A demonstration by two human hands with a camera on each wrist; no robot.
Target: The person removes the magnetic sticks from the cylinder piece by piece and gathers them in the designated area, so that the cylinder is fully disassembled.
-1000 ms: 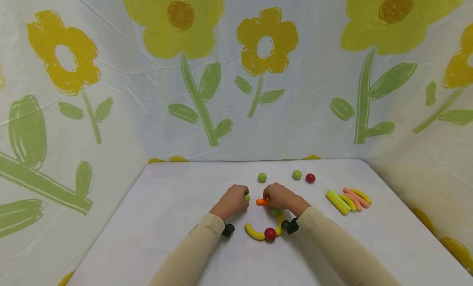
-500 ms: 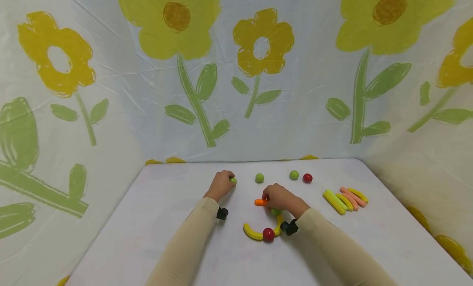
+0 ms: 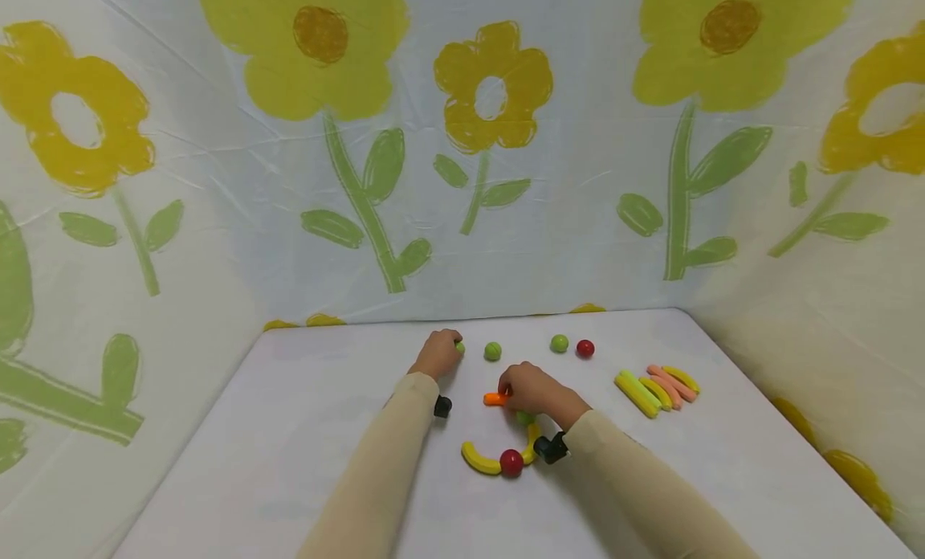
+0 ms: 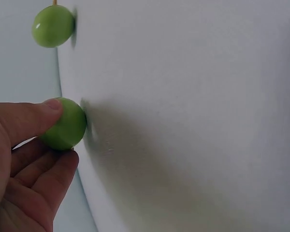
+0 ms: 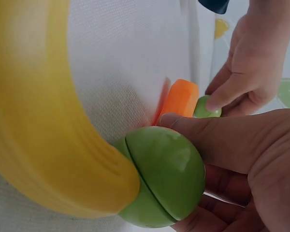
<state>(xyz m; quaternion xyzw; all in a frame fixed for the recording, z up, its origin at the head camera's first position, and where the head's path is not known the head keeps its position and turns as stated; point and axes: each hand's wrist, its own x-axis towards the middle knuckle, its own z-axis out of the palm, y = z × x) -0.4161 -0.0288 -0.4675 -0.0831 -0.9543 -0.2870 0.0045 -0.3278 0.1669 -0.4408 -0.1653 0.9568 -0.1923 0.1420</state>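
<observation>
My left hand (image 3: pixel 437 354) pinches a round green toy fruit (image 4: pixel 67 126) between thumb and fingers, at the table's far side. A second green fruit (image 3: pixel 493 351) with a short stem sits just to its right. Nearer the middle, my right hand (image 3: pixel 535 389) holds an orange stick (image 5: pixel 180 99), its thumb on the stick and part of it hidden by the fingers. Below that hand a seamed green fruit (image 5: pixel 166 174) touches the end of a yellow toy banana (image 5: pixel 101 179). A red ball (image 3: pixel 511 463) lies between this banana and another banana (image 3: pixel 480 460), forming a curve.
Farther back stand another green fruit (image 3: pixel 560 344) and a red ball (image 3: pixel 585 348). To the right lies a row of yellow, green and pink sticks (image 3: pixel 636 394) with small bananas (image 3: pixel 681 379). A flowered cloth (image 3: pixel 549 270) rises behind the white table (image 3: pixel 325 463).
My left hand has carried its green fruit away from the middle toward the far edge, beside another green fruit. The right hand stays at the orange stick. The head view has turned slightly right.
</observation>
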